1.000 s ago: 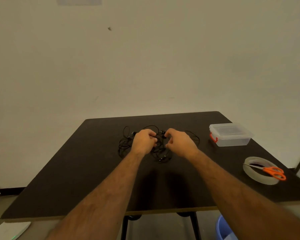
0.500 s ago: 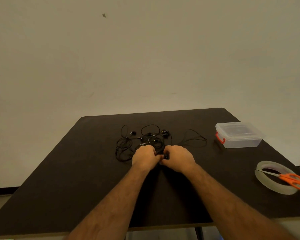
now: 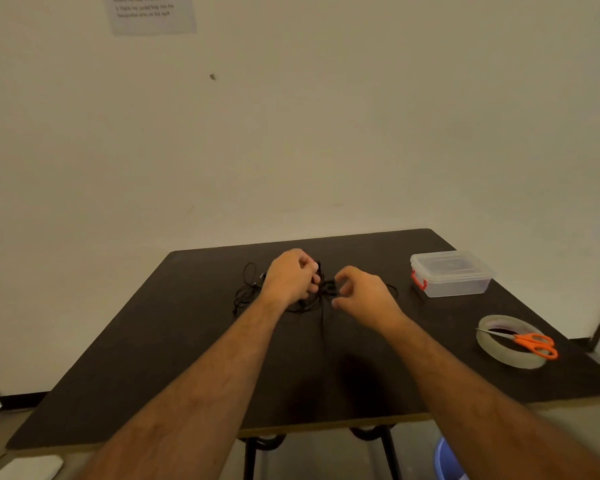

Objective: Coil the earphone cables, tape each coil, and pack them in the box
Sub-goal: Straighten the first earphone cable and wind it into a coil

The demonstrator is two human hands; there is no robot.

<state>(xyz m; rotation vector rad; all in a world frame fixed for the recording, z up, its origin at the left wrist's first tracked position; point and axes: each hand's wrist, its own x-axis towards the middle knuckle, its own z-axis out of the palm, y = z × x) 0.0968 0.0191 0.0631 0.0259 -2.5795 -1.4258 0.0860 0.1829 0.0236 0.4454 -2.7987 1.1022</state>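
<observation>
A tangle of black earphone cables lies in the middle of the dark table. My left hand is lifted over the pile, its fingers curled round a bunch of cable. My right hand is just to the right, with thumb and forefinger pinching a strand that runs between the two hands. A loop of cable shows past my right hand. The clear plastic box, lid on and with a red clasp, stands at the back right.
A roll of clear tape lies near the table's right edge with orange scissors resting across it. A blue bucket stands on the floor under the front right. A paper sheet hangs on the wall.
Both hands have lifted off the table and drawn apart, the left rising further back with cable in it. The camera has tilted up.
</observation>
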